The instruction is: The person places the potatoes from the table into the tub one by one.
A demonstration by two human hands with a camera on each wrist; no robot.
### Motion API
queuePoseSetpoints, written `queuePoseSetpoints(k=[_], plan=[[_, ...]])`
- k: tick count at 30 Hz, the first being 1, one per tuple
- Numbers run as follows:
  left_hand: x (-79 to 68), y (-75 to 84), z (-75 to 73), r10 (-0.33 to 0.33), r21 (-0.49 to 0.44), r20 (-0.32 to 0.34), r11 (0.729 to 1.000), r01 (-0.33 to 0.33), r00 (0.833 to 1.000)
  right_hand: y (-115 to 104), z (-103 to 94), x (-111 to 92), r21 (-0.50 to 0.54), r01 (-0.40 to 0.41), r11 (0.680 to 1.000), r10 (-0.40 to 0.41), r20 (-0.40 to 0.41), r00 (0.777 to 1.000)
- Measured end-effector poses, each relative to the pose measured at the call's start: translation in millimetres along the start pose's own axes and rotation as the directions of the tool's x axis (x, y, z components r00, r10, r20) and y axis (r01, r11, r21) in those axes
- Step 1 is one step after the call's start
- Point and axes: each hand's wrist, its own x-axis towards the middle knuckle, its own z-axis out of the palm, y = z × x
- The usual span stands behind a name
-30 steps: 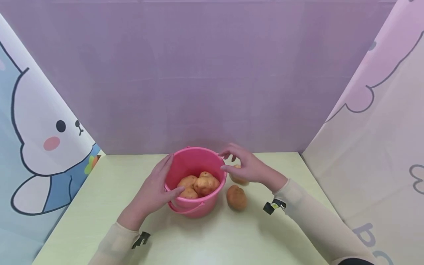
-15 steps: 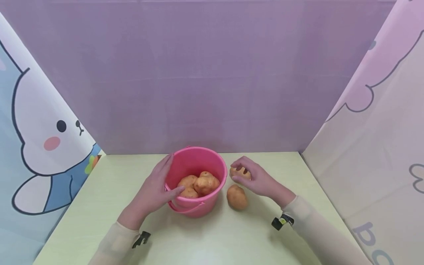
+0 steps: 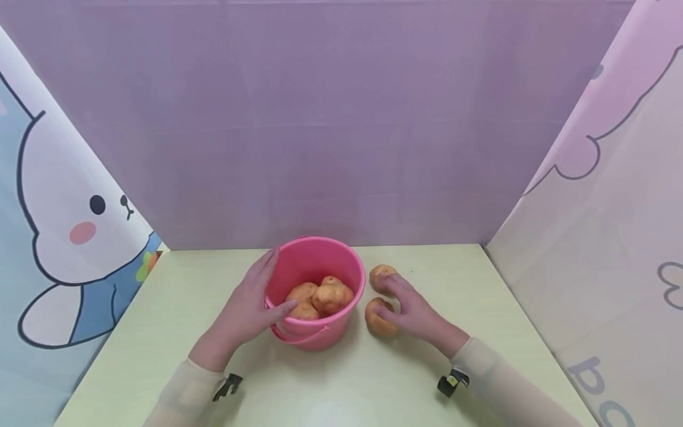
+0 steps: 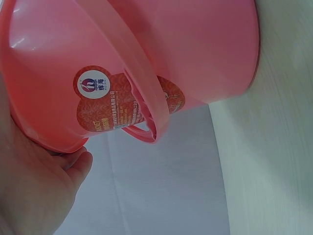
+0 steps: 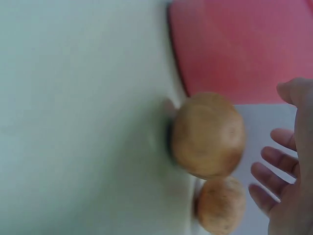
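Note:
The pink bucket (image 3: 341, 329) stands upright on the table, with several potatoes (image 3: 332, 298) inside. My left hand (image 3: 248, 308) holds its left rim, fingers along the side and thumb over the front edge. A label and the pink handle (image 4: 142, 83) show close up in the left wrist view. Over two loose potatoes right of the bucket hovers my right hand (image 3: 416, 314), thumb and fingers spread. The nearer potato (image 5: 208, 134) lies under the thumb; the farther potato (image 3: 381, 273) is partly covered by the fingers in the head view. Nothing is in the right hand's grasp.
The pale table (image 3: 320, 391) ends at a purple backdrop (image 3: 341, 130). Printed panels rise at both sides, a rabbit panel (image 3: 64, 237) on the left and a pale one (image 3: 613, 249) on the right.
My right hand has moved from the bucket's right rim over to the farther potato, then nearer toward the closer one, its fingers opening. The left hand and bucket have stayed put.

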Motion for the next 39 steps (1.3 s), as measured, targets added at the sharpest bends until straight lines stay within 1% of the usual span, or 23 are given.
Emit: queuePoseSetpoints(k=[3,5,7,13,16,19,23,26,30,36,39], plan=[[-0.4,0.2,-0.5,0.002,0.001,0.000,1.000,-0.002,1.000,3.9,6.9,-3.7,-0.081,0.005,0.997,-0.005,-0.005,1.000],[-0.3,-0.1,-0.4,0.004,0.002,0.000,1.000,-0.004,1.000,5.8,10.8,-6.3,-0.112,-0.006,0.994,0.006,0.000,1.000],[-0.4,-0.4,-0.3,0.004,0.004,-0.001,1.000,-0.004,1.000,6.6,13.6,-8.5,-0.125,-0.023,0.992,0.024,0.012,1.000],[-0.6,-1.8,0.1,0.009,0.012,-0.007,1.000,-0.009,1.000,7.6,20.5,-11.4,-0.116,-0.079,0.990,0.085,0.049,0.995],[-0.7,-2.0,0.4,0.004,0.009,-0.007,1.000,-0.004,1.000,7.1,23.2,-12.0,-0.135,-0.106,0.985,0.115,0.063,0.991],[-0.7,-1.9,0.7,-0.003,0.002,-0.004,1.000,0.003,1.000,7.6,26.2,-12.3,-0.169,-0.103,0.980,0.116,0.069,0.991],[-0.4,-2.4,1.1,-0.008,-0.002,-0.003,1.000,0.008,1.000,8.7,29.8,-13.4,-0.204,-0.080,0.976,0.097,0.077,0.992],[-0.1,-2.7,1.5,-0.010,-0.004,-0.001,1.000,0.010,1.000,9.4,31.7,-14.9,-0.195,-0.092,0.977,0.113,0.096,0.989],[0.3,-2.2,1.5,-0.010,-0.002,0.000,1.000,0.010,1.000,11.4,33.9,-16.6,-0.162,-0.129,0.978,0.149,0.116,0.982],[0.5,-0.9,0.9,-0.009,0.000,0.000,1.000,0.009,1.000,16.3,36.6,-16.9,-0.105,-0.139,0.985,0.151,0.112,0.982],[0.3,-0.6,0.8,-0.010,-0.001,-0.002,1.000,0.010,1.000,17.6,37.3,-17.1,-0.075,-0.158,0.985,0.166,0.113,0.980]])
